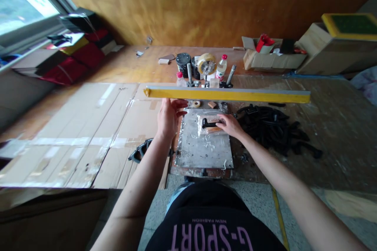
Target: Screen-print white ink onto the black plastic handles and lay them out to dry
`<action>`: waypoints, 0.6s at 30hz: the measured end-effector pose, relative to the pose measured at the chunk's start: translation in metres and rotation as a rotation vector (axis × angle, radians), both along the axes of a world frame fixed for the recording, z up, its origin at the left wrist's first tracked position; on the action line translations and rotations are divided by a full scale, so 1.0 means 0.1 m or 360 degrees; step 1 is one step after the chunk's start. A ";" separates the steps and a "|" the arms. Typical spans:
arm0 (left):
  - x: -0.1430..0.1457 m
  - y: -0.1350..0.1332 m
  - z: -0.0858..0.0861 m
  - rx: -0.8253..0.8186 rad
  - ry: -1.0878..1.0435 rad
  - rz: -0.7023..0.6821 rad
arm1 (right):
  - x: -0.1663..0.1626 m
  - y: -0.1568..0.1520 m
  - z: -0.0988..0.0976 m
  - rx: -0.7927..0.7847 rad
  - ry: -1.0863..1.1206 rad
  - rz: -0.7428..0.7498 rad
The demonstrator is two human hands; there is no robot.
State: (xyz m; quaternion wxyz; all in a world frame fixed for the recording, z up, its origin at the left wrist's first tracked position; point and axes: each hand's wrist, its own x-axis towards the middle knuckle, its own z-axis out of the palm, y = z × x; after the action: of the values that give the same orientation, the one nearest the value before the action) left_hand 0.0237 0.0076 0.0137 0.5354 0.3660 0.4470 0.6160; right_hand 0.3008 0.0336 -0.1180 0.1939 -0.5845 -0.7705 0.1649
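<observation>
A grey metal plate (pixel 203 149) lies on the bench in front of me. On its far part sits a black plastic part (pixel 208 124) wrapped in clear film, over a small wooden block (pixel 212 130). My right hand (pixel 231 124) rests on the right end of that wrapped part, fingers curled over it. My left hand (pixel 169 115) is raised at the plate's left edge, fingers spread, just under the left part of a long yellow and grey bar (pixel 226 94) that spans above the plate. Whether the left hand touches the bar I cannot tell.
A heap of black plastic parts (pixel 273 127) lies right of the plate. One black part (pixel 140 151) lies to the left on flattened cardboard (pixel 85 133). Tape rolls (pixel 206 62), bottles (pixel 221 67) and black cans (pixel 183 62) stand behind the bar. Cardboard boxes (pixel 271 60) sit far right.
</observation>
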 end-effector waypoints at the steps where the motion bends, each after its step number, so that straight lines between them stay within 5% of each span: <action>1: 0.06 -0.06 -0.09 -0.0040 -0.0027 0.0045 | -0.13 -0.09 -0.02 0.0037 -0.0098 0.0072; 6: 0.40 -0.62 -0.79 -0.0833 -0.0233 -0.0393 | -0.69 -0.56 0.17 0.0195 -0.0231 0.0028; 10: 0.30 -0.95 -1.15 -0.1029 -0.0291 -0.0260 | -0.88 -0.81 0.22 0.0358 -0.0123 0.0670; 12: -0.05 -1.04 -1.28 -0.0999 -0.0109 -0.0025 | -0.66 -0.73 0.17 0.0345 -0.0085 0.0625; 14: -0.55 -1.14 -1.42 -0.1020 0.0138 0.0293 | -0.20 -0.53 0.10 0.0294 -0.0108 0.0231; 16: -1.09 -1.28 -1.57 -0.1207 0.0357 0.0618 | 0.38 -0.30 0.02 0.0259 -0.0275 -0.0151; 18: -1.54 -1.48 -1.70 -0.1422 0.0608 0.0760 | 0.93 -0.09 -0.11 0.0170 -0.0519 -0.0189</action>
State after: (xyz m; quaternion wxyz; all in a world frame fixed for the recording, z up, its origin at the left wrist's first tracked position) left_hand -0.1301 -0.1400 -0.1559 0.3933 0.0962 0.8256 0.3930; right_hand 0.3942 0.0245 -0.1286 0.1066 -0.6367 -0.7636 0.0149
